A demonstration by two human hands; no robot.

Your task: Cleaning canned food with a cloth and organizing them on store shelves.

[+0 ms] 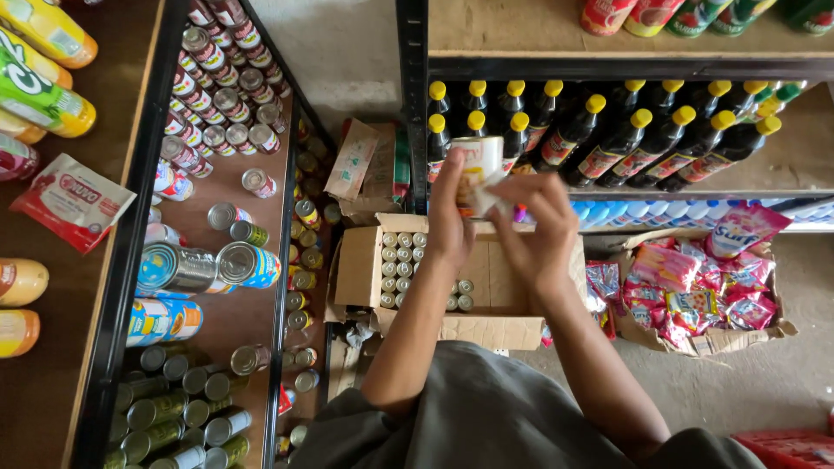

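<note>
My left hand grips a small can with a pale, orange-printed label, held up in front of the dark bottles. My right hand meets it from the right, fingers closed on a white cloth or wrapper pressed against the can's lower side. Below both hands sits an open cardboard box on the floor, with several silver-topped small cans packed along its left part.
Dark sauce bottles with yellow caps fill the shelf on the right. A box of pink sachets lies on the floor to the right. Black-framed shelves on the left hold many tins, and snack packets lie at far left.
</note>
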